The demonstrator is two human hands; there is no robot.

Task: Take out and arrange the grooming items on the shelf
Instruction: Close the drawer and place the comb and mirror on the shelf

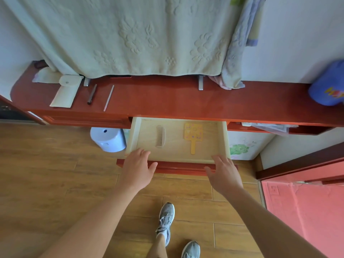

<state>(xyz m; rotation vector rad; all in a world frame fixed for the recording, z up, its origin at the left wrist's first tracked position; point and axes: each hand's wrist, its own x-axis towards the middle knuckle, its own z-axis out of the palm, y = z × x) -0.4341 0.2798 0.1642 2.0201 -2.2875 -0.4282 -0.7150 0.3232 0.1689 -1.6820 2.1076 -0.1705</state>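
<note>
The comb (160, 136) lay flat on the floor of the open drawer (224, 138), left of centre, teeth facing left; it looked light, stiff and thin, so it would probably be best pinched by its spine and tipped up off the wood, since a flat piece gives little edge to get under; well apart to its right lay a yellow paddle (193, 135), either a hand mirror or a brush, head towards the shelf and handle towards the person; the handle seemed the natural hold, and if the head carried glass it would want gentle setting down; the left hand (137, 166) hovered open with fingers spread over the drawer's front left corner, the right hand (223, 174) likewise open over the front right edge, neither holding anything; above, the red shelf (167, 97) carried a pale pouch (65, 94), a dark pen (91, 96) and a thin stick (108, 97) in a row at its left end.
</note>
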